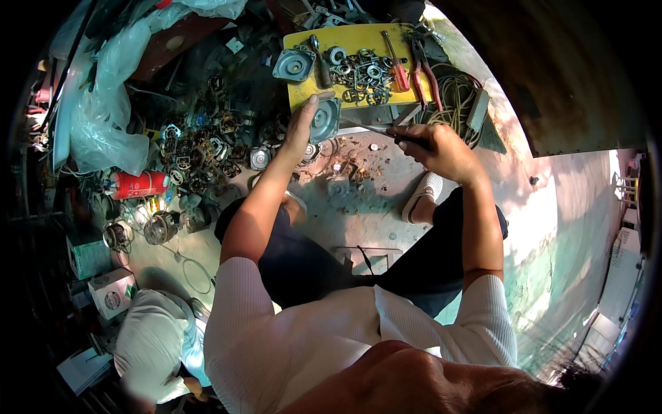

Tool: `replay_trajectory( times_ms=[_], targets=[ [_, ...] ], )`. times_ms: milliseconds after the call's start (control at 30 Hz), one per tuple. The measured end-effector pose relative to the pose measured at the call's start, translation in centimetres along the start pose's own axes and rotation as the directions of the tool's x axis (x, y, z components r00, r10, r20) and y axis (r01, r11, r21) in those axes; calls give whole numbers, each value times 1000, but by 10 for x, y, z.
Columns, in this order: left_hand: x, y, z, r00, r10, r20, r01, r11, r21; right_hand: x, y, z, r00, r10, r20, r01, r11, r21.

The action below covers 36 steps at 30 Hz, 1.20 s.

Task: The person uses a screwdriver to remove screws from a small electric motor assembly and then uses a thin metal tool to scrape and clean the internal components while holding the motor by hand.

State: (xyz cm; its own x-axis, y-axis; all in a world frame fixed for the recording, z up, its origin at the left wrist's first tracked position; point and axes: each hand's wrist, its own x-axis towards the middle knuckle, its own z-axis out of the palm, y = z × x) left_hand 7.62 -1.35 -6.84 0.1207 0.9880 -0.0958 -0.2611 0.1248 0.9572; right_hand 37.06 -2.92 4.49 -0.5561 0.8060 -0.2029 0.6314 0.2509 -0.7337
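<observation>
My left hand (301, 126) grips a grey, squarish metal motor cover (324, 121) by its side, with the round recess facing up. In my right hand (445, 152) is a screwdriver (372, 129) with a dark handle. Its thin shaft points left, and the tip is at or close to the cover's right edge; whether they touch I cannot tell. Just beyond both hands stands a yellow-topped table (301, 96). On it lie a second grey cover (294, 65), several metal rings and small parts (358, 72), a red-handled screwdriver (399, 74) and red-handled pliers (429, 81).
Used motor parts (200, 155) pile up at the left, beside a red cylinder (139, 185) and clear plastic sheeting (110, 103). Coiled cable (458, 96) lies right of the table. Debris (358, 162) litters the floor between my feet. Another person (155, 338) is at the lower left.
</observation>
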Motion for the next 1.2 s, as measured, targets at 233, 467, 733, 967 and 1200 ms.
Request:
replay_trajectory(
  times_ms=[233,467,733,967,1200],
  targets=[
    [-24,-87,-10,854,-487,-182,505,695,512,5,25,23,968,249,40,-205,869,-450],
    [-48,-186,-148,357,-848,-390,587,529,-613,13,18,30,967,230,110,-171,905,-389],
    [-64,-195,-217,287,-826,-485,333,560,-758,18,33,45,977,174,120,-106,894,-435],
    [-34,-178,-148,538,-535,-652,714,699,16,20,33,47,963,205,174,-107,885,-453],
    [-4,-112,-128,827,27,-562,113,970,214,21,5,23,958,-40,285,87,984,-154]
  ],
)
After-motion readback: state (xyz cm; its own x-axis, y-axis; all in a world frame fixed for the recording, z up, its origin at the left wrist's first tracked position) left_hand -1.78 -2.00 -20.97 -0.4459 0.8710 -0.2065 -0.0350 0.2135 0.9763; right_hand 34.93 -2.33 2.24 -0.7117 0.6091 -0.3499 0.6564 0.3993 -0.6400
